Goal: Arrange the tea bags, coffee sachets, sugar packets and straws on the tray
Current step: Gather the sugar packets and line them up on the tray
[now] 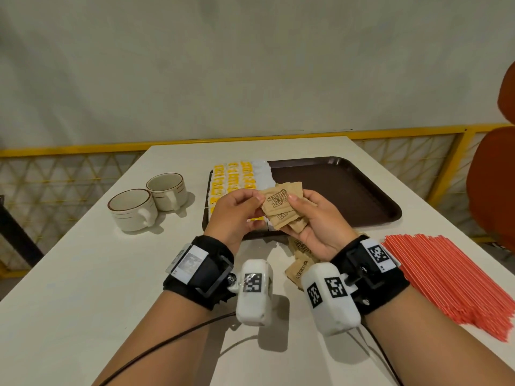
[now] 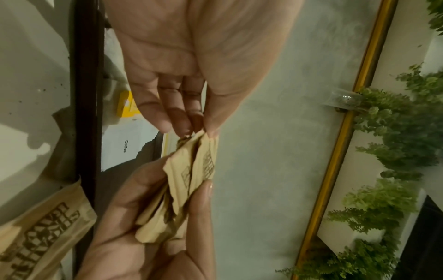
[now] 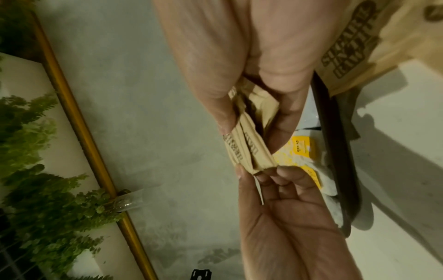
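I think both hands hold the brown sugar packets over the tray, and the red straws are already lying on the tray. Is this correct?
Not quite. The straws are not on the tray; the head view shows them lying on the table, to the right of the tray. The rest holds: the left hand and the right hand both hold the brown sugar packets over the tray.

Tray ahead of me – sachets on its left part; cups left of tray, straws right, near me.
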Demonstrator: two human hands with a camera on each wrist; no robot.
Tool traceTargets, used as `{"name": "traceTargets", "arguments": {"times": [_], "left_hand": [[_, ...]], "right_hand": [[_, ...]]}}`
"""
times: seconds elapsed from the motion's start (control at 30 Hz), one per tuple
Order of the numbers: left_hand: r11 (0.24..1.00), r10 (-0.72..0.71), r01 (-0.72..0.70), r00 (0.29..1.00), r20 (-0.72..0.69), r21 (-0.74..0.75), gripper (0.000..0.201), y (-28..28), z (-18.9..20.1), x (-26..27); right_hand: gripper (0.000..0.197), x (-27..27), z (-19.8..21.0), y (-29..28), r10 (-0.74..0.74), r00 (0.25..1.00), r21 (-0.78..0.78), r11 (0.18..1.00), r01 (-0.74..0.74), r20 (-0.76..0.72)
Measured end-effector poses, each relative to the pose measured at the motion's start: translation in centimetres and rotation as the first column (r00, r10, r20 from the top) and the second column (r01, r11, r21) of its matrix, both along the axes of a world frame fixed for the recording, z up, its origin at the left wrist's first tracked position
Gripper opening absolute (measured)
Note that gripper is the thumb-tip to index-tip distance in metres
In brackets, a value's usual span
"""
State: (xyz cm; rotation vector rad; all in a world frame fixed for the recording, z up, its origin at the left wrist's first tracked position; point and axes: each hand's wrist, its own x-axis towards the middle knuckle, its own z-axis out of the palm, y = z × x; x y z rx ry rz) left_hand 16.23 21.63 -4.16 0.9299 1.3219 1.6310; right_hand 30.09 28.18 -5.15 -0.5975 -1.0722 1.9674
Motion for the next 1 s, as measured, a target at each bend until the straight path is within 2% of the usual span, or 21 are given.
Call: {"name": "traceTargets", "arguments": {"times": [0.2, 0.4, 0.67, 0.83, 1.0], "left_hand": [[1.000, 0.007, -0.007, 1.000, 0.008, 0.023, 0.011, 0.04, -0.05, 0.04], [1.000, 0.026, -0.026, 0.999, 0.044, 0.015, 0.010, 0.15, -0.24, -0.02], [0.997, 0.075, -0.072, 0.990, 0.118, -0.031, 0.009, 0.40, -0.22, -0.62], [0.996, -0.037, 0.036, 0.999, -0.012, -0.081, 0.006, 0.38, -0.40, -0.01], [0.999, -0.022, 0.020, 0.996, -0.081, -0.031, 0.012, 0.56, -0.90, -0.06]], "right_hand": [[0.017, 0.04, -0.17, -0.15, 0.040, 0.995, 0.019, 0.999, -0.042, 0.090], [0.008, 0.11, -0.12, -0.03, 0.035, 0.997, -0.040, 0.999, -0.032, 0.068], [0.007, 0.20, -0.09, 0.21, -0.031, 0.999, -0.085, 0.996, 0.033, 0.021], [0.011, -0.01, -0.25, 0.21, -0.090, 0.996, -0.064, 0.994, 0.088, -0.024], [0.014, 0.06, -0.31, -0.01, -0.029, 1.000, -0.063, 0.998, 0.030, 0.013]]}}
